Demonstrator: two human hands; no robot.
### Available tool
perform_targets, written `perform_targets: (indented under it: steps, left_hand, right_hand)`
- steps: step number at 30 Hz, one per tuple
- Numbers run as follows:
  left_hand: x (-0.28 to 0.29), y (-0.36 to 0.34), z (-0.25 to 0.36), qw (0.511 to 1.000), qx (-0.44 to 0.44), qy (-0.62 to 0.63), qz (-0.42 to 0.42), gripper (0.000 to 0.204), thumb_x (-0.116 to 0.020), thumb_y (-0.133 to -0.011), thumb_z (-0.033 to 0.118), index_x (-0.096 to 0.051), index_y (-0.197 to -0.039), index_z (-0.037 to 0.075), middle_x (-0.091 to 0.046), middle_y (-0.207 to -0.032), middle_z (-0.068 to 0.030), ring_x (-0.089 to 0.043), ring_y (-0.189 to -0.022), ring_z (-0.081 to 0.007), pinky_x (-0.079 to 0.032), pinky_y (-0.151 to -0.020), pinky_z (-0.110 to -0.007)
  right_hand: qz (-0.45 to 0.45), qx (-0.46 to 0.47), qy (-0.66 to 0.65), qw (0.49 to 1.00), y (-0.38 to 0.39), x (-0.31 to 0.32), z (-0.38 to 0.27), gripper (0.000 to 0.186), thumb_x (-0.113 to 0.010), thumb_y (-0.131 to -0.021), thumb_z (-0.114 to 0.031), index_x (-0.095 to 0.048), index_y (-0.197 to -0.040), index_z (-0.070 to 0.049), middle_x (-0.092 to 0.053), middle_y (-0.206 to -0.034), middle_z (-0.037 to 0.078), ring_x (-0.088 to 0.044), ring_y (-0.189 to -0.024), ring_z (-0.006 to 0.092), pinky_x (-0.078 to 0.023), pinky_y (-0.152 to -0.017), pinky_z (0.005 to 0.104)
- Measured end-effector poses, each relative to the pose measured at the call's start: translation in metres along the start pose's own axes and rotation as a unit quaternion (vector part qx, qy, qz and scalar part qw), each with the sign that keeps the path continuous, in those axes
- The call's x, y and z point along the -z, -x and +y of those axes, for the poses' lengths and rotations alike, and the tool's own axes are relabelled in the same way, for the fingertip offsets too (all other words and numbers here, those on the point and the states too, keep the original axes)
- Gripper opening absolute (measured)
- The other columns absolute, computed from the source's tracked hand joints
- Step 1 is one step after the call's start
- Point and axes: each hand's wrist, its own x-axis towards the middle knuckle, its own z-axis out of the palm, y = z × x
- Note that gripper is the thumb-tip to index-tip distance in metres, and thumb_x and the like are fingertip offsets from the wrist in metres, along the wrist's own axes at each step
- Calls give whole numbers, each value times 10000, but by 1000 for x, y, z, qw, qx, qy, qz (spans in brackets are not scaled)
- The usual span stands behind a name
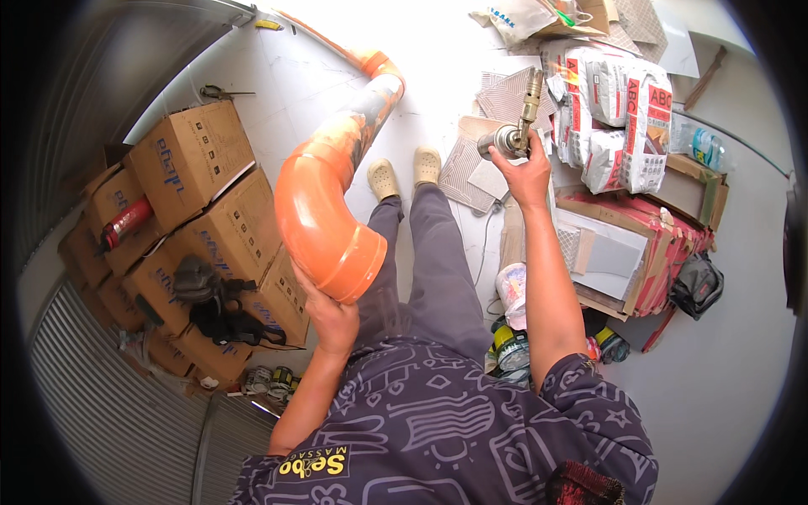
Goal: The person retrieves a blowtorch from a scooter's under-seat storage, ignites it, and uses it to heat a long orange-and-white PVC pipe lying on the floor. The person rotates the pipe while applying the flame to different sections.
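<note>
A long orange drain pipe (324, 215) with a wide elbow at its near end slants away from me across the left of the view. Its middle stretch is scuffed with grey and pale patches, and a second, smaller bend shows at the far end. My left hand (331, 321) is closed round the near elbow from below, its fingers partly hidden by the pipe. On the right, raised above the floor, my right hand (527, 175) grips a blowtorch (530, 101) by its gas canister. The brass nozzle points away from me, apart from the pipe.
Stacked cardboard boxes (206, 160) stand at the left, with a red cylinder (126, 223) and a black bag (220, 307) on them. White-and-red sacks (644, 126), loose tiles (471, 160) and a tile-filled carton (614, 252) occupy the right. A utility knife (269, 25) lies far left.
</note>
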Motion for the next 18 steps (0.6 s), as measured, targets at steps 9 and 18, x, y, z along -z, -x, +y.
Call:
perform_targets:
  steps: [9,18]
  left_hand:
    - [9,-6,-1,999,27,45,-11,881,-668,-1016,240,-112,-1627,-65,-636,-1350,-290,-675,-1203,-403,-523,-991,-413]
    - [27,20,-38,997,27,-62,33,458,-659,-1015,201,-532,-1367,-63,-634,-1293,-185,-661,-1115,-297,-506,-946,-374]
  right_hand:
    - [-20,29,12,999,-21,-25,29,720,-916,-740,-277,-610,-1329,3,-715,-1202,206,-711,-1113,342,-557,-957,414]
    - [-201,35,32,978,-37,-169,154,756,-914,-730,-307,-588,-1353,-32,-715,-1213,199,-697,-1119,352,-544,-990,423]
